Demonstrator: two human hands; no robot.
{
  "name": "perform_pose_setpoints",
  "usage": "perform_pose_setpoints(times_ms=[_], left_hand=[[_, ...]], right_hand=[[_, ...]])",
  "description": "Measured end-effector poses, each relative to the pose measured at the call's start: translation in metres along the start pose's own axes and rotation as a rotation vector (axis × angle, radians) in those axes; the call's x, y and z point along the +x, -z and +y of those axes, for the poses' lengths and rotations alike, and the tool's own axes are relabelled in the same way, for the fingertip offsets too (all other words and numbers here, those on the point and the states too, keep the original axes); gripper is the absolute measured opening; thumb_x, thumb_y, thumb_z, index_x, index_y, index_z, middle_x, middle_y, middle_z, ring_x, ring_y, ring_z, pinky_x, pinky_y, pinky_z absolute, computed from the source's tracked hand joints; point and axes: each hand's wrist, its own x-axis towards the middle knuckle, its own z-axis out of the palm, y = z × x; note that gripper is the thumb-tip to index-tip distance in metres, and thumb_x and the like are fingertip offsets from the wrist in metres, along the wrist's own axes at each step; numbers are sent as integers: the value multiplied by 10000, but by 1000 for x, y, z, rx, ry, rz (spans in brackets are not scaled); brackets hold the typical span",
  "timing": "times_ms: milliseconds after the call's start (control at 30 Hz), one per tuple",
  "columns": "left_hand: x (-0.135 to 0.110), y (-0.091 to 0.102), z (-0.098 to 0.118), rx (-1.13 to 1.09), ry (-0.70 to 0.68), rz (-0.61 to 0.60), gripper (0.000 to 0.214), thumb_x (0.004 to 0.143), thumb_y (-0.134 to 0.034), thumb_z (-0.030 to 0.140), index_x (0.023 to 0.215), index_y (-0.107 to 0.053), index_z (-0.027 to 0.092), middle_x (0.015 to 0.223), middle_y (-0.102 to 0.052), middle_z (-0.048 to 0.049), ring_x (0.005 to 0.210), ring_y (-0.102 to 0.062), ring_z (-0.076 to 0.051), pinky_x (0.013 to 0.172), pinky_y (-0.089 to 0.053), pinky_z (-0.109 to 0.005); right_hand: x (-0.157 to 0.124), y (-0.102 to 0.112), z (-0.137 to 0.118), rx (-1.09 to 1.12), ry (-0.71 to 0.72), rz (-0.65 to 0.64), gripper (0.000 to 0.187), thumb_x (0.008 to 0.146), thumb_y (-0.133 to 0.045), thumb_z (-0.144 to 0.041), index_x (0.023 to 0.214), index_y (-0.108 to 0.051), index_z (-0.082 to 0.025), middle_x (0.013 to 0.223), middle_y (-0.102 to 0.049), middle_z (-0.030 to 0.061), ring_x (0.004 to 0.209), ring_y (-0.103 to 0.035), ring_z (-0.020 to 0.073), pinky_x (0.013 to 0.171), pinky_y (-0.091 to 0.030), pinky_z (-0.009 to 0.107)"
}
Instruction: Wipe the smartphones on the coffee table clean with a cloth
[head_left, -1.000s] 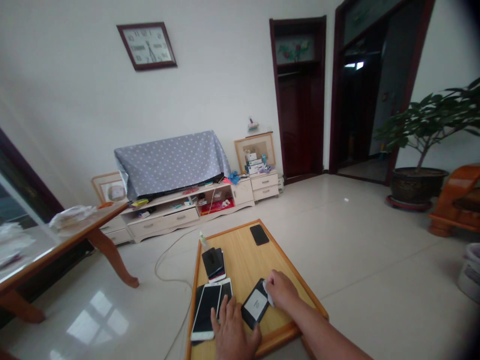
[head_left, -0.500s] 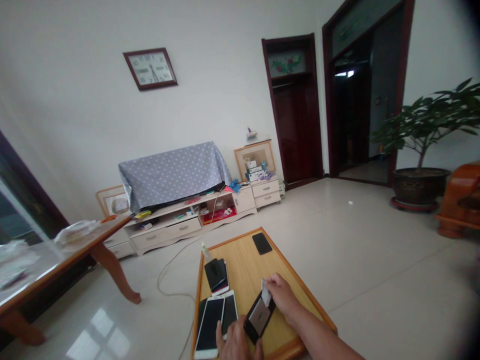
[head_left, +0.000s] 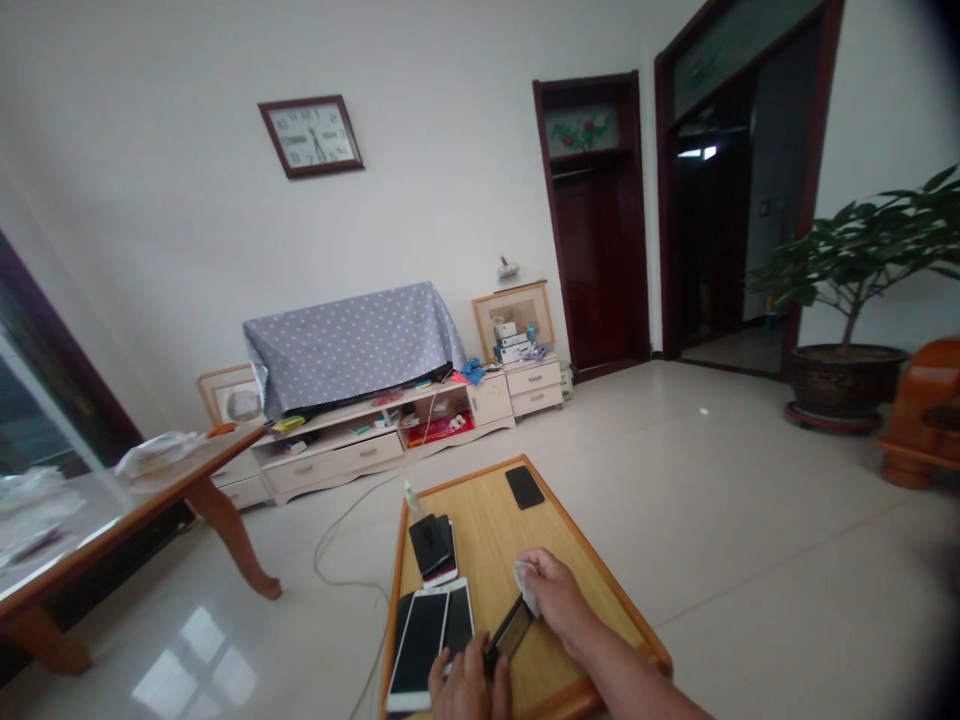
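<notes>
Small table (head_left: 486, 520): 1. Over it, hands: 2, left hand (head_left: 466, 685), right hand (head_left: 553, 590). Also over it: held phone (head_left: 516, 629), 1; white cloth (head_left: 528, 590), 1. Its far end: lone phone (head_left: 525, 487), 1. Its left side: device piles, 2, near pile (head_left: 418, 648), far pile (head_left: 429, 545), 2+ devices each, rest hidden. Its far left corner: bottle (head_left: 412, 500), 1. Beyond it: wall clock (head_left: 315, 137), 1; spotted cover (head_left: 360, 345), 1. Right of it: potted plant (head_left: 847, 380), 1.

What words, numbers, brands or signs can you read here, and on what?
"10": wall clock
"11": wall clock
"12": wall clock
"2": wall clock
"8": wall clock
Other clock numerals: too blurred.
Stacked boxes: any print too small to read.
Tilted phone: no legible text.
</notes>
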Motion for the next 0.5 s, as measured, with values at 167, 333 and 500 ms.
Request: perform_pose_setpoints(times_ms=[167, 333, 500], left_hand=[[5, 32, 15, -27, -61, -164, 274, 986, -400, 314, 925, -658, 244, 886, -720, -48, 884, -662, -208, 933, -397, -387], [8, 39, 17, -43, -64, -209, 266, 994, -415, 342, 915, -642, 226, 866, -677, -41, 866, -623, -205, 844, -408, -346], [6, 31, 12, -58, -74, -203, 244, 993, -429, 342, 904, -626, 230, 834, -651, -26, 831, -603, -200, 794, -407, -329]], right_hand=[[-1, 12, -5, -212, 71, 216, 386, 871, -489, -493, 1083, -632, -203, 1017, -715, 65, 928, -652, 213, 810, -481, 292], [-10, 22, -20, -444, 232, 286, 292, 893, -488, -433, 933, -670, -208, 958, -697, 72, 925, -627, 210, 836, -461, 291], [-44, -4, -25, -502, 313, 106, 231, 912, -481, -356, 861, -661, -221, 883, -665, 43, 841, -610, 178, 786, -446, 269]])
